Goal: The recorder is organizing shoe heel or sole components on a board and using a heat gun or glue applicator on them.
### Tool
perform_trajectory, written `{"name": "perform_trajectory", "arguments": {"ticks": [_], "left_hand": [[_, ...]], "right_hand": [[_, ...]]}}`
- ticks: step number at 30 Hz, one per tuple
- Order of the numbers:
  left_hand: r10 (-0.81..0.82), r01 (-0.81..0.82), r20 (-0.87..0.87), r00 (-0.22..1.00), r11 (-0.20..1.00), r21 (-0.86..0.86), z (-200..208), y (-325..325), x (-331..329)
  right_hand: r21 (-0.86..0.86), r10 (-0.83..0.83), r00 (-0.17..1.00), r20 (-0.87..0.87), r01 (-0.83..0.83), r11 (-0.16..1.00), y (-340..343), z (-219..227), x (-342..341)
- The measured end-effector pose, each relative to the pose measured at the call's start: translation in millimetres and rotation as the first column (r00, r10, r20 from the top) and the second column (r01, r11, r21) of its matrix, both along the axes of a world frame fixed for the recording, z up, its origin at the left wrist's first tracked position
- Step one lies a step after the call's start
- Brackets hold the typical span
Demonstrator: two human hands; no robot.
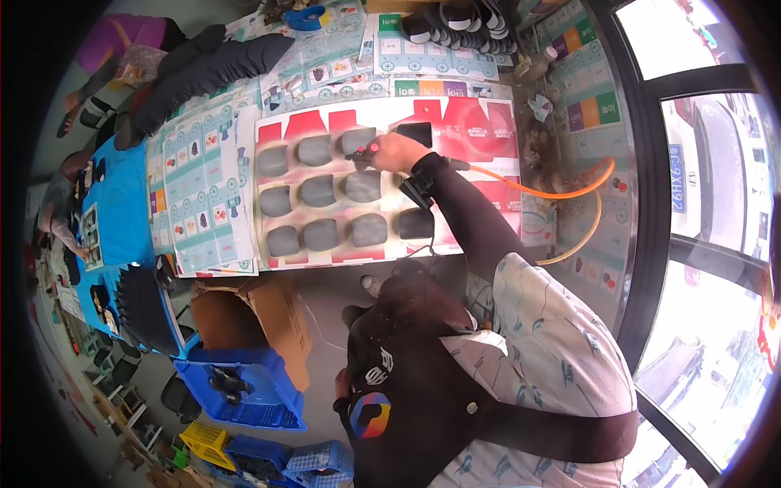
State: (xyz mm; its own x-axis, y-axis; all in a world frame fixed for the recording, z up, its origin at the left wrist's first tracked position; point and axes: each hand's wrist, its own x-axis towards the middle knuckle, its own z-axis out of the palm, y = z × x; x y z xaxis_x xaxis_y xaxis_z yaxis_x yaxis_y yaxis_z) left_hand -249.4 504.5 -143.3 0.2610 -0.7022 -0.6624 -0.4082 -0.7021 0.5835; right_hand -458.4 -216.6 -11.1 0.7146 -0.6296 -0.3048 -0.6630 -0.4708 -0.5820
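Observation:
My right hand (pixel 396 153) is closed around a small spray gun (pixel 360 154), held over the far row of pieces on the table. An orange hose (pixel 561 193) runs from near my wrist off to the right. Below lie rows of curved, flap-shaped pieces: most are dull grey, such as the grey piece (pixel 318 192). Toward the right sit darker ones, including a black piece (pixel 416 223). Greyish haze marks the red and white printed board (pixel 480 134) under them. Of my left hand (pixel 342 382), only a small part shows beside my dark apron; its fingers are hidden.
Stacked dark pieces (pixel 211 73) lie at the far left, more (pixel 464 24) at the back right. Left of the table stand a cardboard box (pixel 285 325) and a blue crate (pixel 244 407). A window (pixel 651 203) borders the right. Other people work at the far left.

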Motion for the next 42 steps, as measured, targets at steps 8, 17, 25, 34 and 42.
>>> {"name": "perform_trajectory", "arguments": {"ticks": [8,17,25,34,42], "left_hand": [[-0.025,0.025,0.018,1.0,1.0,0.009,10,-22,-6],[0.041,-0.041,-0.011,0.999,0.998,0.053,5,-21,-17],[0.071,-0.069,-0.033,0.997,0.996,0.051,-6,-16,-22],[0.098,-0.087,-0.082,0.992,0.988,0.13,-6,-38,-25],[-0.093,0.09,-0.018,0.996,0.989,-0.115,-54,18,-1]], "right_hand": [[0.165,-0.137,0.99,0.009,0.134,0.977,-15,0,-8],[0.221,-0.211,0.977,0.003,0.205,0.953,-16,3,-24],[0.256,-0.154,0.985,-0.074,0.168,0.952,-18,8,-35],[0.195,-0.188,0.981,-0.053,0.195,0.961,2,-1,-59],[0.457,-0.402,0.907,0.127,0.306,0.835,85,62,-130]]}}
